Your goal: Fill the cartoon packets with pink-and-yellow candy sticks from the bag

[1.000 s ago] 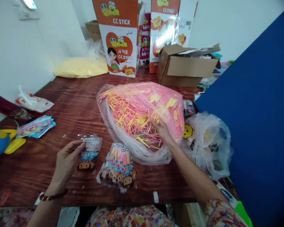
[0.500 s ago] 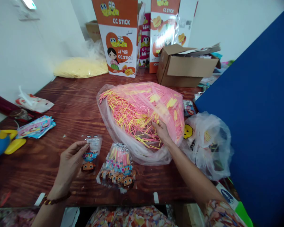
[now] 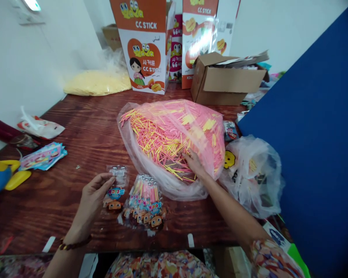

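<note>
- Head view: the left hand [image 3: 94,193] pinches a small clear packet [image 3: 116,192] between thumb and fingers, near its upper end; the blue lettering and brown cartoon face on it show beyond the fingertips.
- This packet is over the front part of the wooden table [image 3: 84,139], just left of a fanned pile of packets [image 3: 145,202], in which pink and yellow sticks show.
- The right hand [image 3: 194,162] reaches into the large clear bag [image 3: 188,195], its fingers bent and the tips among loose pink and yellow sticks [image 3: 153,137]; whether it grips any, I cannot tell.
- The large clear bag lies on its side in the middle of the table, its mouth spread toward the person.
- A crumpled white bag [image 3: 253,177] sits right of it.
- Behind stand a CC STICK carton [image 3: 146,50] and an opened brown box [image 3: 233,80].
</note>
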Demonstrator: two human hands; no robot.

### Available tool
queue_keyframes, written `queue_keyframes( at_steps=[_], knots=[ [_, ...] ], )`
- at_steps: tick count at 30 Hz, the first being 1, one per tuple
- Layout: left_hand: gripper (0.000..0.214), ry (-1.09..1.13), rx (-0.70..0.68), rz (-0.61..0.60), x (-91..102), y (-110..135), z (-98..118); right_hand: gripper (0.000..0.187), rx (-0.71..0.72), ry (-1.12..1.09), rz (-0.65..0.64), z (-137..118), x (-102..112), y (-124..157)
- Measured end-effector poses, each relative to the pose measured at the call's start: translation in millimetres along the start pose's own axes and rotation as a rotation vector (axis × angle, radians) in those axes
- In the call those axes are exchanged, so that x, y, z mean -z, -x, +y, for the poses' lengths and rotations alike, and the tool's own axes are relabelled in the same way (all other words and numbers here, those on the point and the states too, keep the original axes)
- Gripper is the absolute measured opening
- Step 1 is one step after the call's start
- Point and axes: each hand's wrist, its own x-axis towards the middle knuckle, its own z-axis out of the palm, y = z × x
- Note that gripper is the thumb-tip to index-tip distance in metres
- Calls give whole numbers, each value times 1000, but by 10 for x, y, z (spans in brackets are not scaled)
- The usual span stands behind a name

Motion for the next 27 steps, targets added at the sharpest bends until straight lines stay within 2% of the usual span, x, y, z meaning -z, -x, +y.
queue_keyframes(
  at_steps=[5,8,10,13,16,20,23,27],
  knots=[
    [38,15,-19,-92,-78,24,55,26,-37,-24,22,13,-21,-3],
    [33,-56,-27,-151,-216,59,129,32,-72,-121,27,-122,-14,-16],
    [32,-100,-42,-201,-380,81,169,32,-116,-327,14,-286,-6,-12],
    [30,-101,-82,-359,-712,91,187,33,-187,-668,-29,-566,-8,28],
    [30,-72,-87,-500,-1041,60,169,34,-195,-745,-60,-780,-21,103],
    [29,-46,-121,-540,-1291,-23,129,34,-117,-582,-124,-942,-1,232],
    [27,-93,-147,-570,-1337,-76,118,29,10,-282,-219,-1036,43,322],
    [23,-161,-169,-634,-1338,-95,147,18,248,135,-305,-1114,57,380]
  ],
)
